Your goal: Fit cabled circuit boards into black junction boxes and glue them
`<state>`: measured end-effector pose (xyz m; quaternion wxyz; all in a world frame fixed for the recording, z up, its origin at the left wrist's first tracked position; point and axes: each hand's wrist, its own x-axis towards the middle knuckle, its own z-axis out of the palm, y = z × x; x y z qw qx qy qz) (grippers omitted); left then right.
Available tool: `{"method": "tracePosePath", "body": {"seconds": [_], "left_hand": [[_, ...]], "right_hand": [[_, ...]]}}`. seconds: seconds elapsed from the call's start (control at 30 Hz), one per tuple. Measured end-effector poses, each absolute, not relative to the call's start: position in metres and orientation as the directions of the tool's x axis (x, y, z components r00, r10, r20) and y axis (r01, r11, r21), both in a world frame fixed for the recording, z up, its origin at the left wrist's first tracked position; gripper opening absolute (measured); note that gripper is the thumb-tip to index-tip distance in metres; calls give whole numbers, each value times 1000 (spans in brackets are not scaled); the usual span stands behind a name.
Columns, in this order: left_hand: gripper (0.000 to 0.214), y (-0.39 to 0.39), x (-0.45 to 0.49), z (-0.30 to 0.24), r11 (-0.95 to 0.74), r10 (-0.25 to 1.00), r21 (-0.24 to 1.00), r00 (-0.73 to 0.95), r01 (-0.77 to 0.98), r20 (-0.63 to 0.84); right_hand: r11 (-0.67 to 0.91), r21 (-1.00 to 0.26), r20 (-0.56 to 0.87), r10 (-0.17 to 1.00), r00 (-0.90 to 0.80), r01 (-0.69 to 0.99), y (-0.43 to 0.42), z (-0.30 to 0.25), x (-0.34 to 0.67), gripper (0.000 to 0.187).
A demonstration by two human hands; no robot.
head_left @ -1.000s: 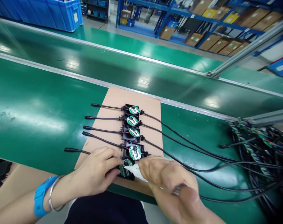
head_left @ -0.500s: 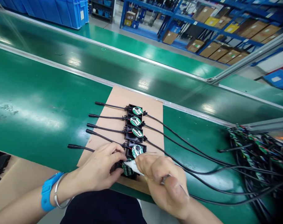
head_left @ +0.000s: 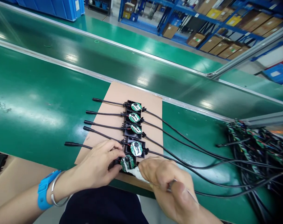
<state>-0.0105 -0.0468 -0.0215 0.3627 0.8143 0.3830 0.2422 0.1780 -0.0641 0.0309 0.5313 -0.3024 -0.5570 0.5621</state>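
Observation:
Several black plastic housings (head_left: 133, 134) stand in a column, each with a round green circuit board, such as the second-nearest board (head_left: 136, 149), which carries white paste. My left hand (head_left: 101, 166) is closed at the left end of the nearest housing, thumb and fingers around it; that housing is mostly hidden. In its right part lies the nearest circuit board (head_left: 127, 162). My right hand (head_left: 166, 180) is wrapped around a white glue tube (head_left: 139, 175), nozzle pointing left at this board's lower edge. Something metallic shows by my right thumb, too covered to name.
Under the housings lies a cardboard sheet (head_left: 152, 107) on the green bench (head_left: 50, 93). Black cables (head_left: 178, 133) run right from the housings to a heap of wired boards (head_left: 255, 152). Short plugged leads (head_left: 92, 112) stick out left. A metal rail (head_left: 90, 74) crosses behind.
My right hand has shifted slightly right and down with the glue tube, and the nozzle has drawn toward the nearest board's lower edge, uncovering more of it. The left hand keeps its place at the housing.

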Motion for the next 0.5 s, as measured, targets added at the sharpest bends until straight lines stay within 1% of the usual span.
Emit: {"method": "tracePosePath", "body": {"seconds": [0.4, 0.5], "left_hand": [[32, -47, -11, -23, -437, 797, 779, 595, 450, 103], [31, -48, -11, -22, -433, 791, 780, 606, 452, 87]], "right_hand": [[250, -921, 315, 928, -196, -298, -54, 29, 181, 38], [275, -918, 336, 922, -193, -285, -52, 25, 182, 37]]}}
